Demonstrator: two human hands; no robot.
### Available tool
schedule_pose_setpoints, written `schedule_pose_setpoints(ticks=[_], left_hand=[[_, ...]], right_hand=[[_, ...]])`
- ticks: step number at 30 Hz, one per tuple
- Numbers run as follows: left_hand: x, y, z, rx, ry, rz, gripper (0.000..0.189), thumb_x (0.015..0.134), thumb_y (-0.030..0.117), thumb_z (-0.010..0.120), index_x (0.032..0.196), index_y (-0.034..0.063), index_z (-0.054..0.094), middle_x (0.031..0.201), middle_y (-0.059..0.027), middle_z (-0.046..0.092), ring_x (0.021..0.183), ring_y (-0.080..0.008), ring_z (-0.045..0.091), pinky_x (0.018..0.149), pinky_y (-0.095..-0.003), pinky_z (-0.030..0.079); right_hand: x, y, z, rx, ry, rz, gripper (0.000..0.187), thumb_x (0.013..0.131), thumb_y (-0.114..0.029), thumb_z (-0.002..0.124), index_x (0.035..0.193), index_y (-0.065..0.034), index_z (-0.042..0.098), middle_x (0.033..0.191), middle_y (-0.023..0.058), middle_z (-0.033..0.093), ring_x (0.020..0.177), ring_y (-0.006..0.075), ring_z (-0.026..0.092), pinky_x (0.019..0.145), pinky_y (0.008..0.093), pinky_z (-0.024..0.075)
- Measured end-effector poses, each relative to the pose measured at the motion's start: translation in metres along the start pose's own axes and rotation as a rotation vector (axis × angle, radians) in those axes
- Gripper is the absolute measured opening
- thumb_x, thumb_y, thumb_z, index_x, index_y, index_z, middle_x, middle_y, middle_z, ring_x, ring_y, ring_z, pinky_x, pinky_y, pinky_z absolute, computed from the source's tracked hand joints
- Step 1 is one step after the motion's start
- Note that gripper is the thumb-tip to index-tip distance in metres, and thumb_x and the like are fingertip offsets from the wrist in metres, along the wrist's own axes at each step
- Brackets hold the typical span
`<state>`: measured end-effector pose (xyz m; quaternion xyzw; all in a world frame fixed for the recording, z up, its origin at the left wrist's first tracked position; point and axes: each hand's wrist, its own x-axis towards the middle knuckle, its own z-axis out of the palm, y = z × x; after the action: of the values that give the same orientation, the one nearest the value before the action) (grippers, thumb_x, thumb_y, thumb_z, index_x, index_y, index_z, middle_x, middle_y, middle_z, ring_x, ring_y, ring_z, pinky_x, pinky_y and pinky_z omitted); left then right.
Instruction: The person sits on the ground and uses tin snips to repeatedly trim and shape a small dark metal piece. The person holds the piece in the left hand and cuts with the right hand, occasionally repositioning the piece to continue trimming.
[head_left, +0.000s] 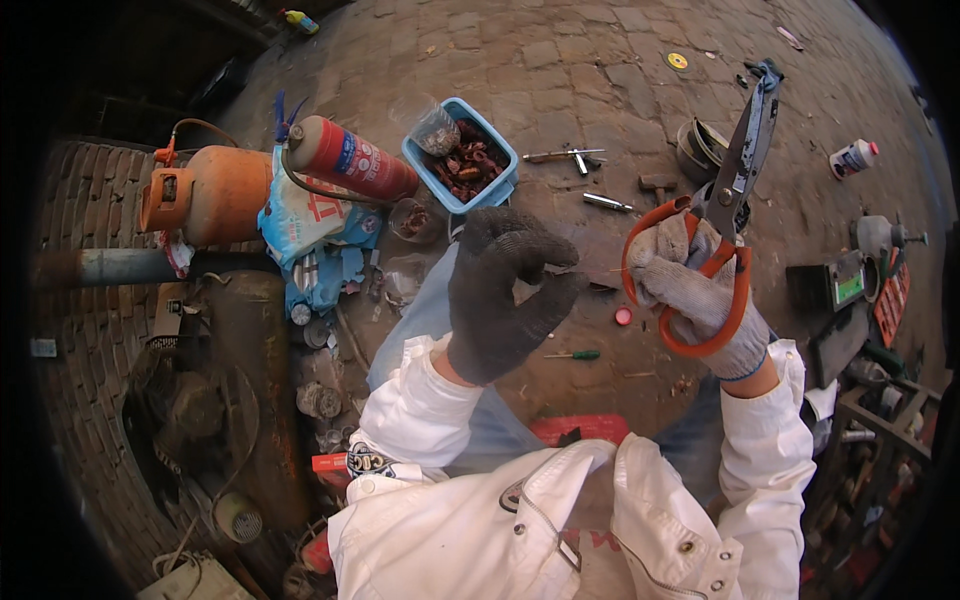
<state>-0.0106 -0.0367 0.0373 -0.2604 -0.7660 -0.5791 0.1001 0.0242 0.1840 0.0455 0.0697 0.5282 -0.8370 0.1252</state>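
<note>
My left hand (499, 300), in a dark knit glove, has its thumb and forefinger pinched together on a thin strand that looks like copper wire (611, 269). The strand runs right towards my other hand; its exact ends cannot be made out. My right hand (694, 289) wears a pale knit glove with a blue cuff edge. It grips large metal shears (739, 184), the fingers passing through the orange-coated handles and the blades pointing up and away from me. The two blades lie nearly together. Both hands are raised above the brick floor.
Left stand a fire extinguisher (360, 160), an orange gas cylinder (225, 195) and a blue plastic tub (504, 193) holding reddish-brown scraps. A green-handled screwdriver (577, 355), a pink cap (622, 316) and a hammer (658, 184) lie ahead. Right are a black battery (821, 281) and a cluttered metal rack (877, 420).
</note>
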Motion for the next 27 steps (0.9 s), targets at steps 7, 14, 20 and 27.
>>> schedule_pose_setpoints(ticks=[7,14,20,27], left_hand=[[-0.001,-0.010,-0.011,-0.112,-0.055,0.023,0.029,0.069,-0.004,0.080,0.094,0.0014,0.067,0.099,-0.0089,0.058,0.087,-0.0207,0.057,0.075,-0.0332,0.048],[-0.002,-0.010,-0.010,-0.447,0.048,-0.157,0.024,0.068,-0.008,0.078,0.088,0.0012,0.069,0.086,-0.0064,0.065,0.086,-0.0192,0.059,0.077,-0.0324,0.048],[-0.007,-0.007,-0.010,-0.438,0.157,-0.221,0.023,0.067,-0.008,0.078,0.087,-0.0016,0.069,0.089,-0.0099,0.069,0.078,-0.0169,0.065,0.071,-0.0296,0.052],[0.000,-0.009,-0.013,-0.291,0.091,-0.076,0.017,0.070,-0.001,0.079,0.085,-0.0032,0.070,0.083,-0.0117,0.071,0.076,-0.0207,0.067,0.071,-0.0326,0.052]], right_hand=[[-0.007,0.005,0.001,-0.068,-0.061,0.060,0.029,0.085,-0.013,0.079,0.109,-0.0037,0.066,0.095,0.0027,0.069,0.084,0.0096,0.063,0.075,0.0255,0.0518],[-0.009,-0.003,0.010,-0.343,-0.105,-0.116,0.029,0.083,-0.005,0.075,0.107,-0.0053,0.059,0.100,0.0044,0.065,0.087,0.0160,0.061,0.075,0.0289,0.0493],[-0.008,-0.016,0.010,-1.207,-0.013,-0.486,0.052,0.059,-0.016,0.079,0.106,-0.0069,0.057,0.094,0.0089,0.062,0.084,0.0322,0.060,0.079,0.0416,0.0445],[-0.007,-0.013,0.013,-1.341,0.036,-0.583,0.050,0.060,-0.023,0.081,0.103,-0.0086,0.060,0.094,0.0084,0.062,0.085,0.0298,0.061,0.080,0.0415,0.0439]])
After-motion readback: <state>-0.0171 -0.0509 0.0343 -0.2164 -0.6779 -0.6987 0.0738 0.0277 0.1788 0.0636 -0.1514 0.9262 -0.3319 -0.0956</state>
